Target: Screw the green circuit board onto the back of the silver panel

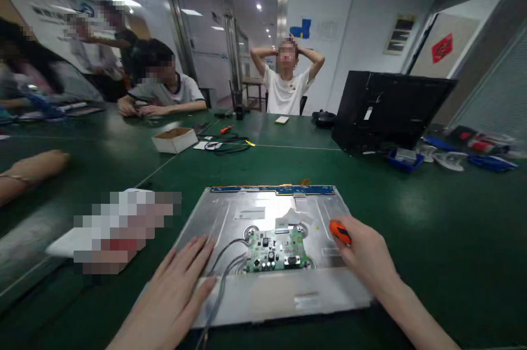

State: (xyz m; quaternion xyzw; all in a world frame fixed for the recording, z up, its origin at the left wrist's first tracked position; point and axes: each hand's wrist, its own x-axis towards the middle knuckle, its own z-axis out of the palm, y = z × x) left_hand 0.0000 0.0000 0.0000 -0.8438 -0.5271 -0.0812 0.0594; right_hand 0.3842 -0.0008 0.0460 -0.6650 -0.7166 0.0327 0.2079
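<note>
A silver LCD panel [263, 298] lies back side up on the table before me. Screwed near its middle is a green circuit board [276, 249], and a narrow blue board [255, 190] runs along the far edge. Dark cables [222, 278] leave the green board toward the near edge. My left hand [177, 284] rests flat on the panel's left side, fingers stretched, thumb close to the cables. Over the right side, my right hand [366, 248] is closed round an orange-and-black screwdriver [340, 232]; its shaft does not show.
A black monitor [391, 108] stands at the right, with a blue tray [405, 159] beside it. Across the green table [296, 160] lie an open white box [175, 140], black cables [230, 145] and another orange screwdriver [226, 129]. Several people sit or stand around; one person's arm [35, 168] reaches in at left.
</note>
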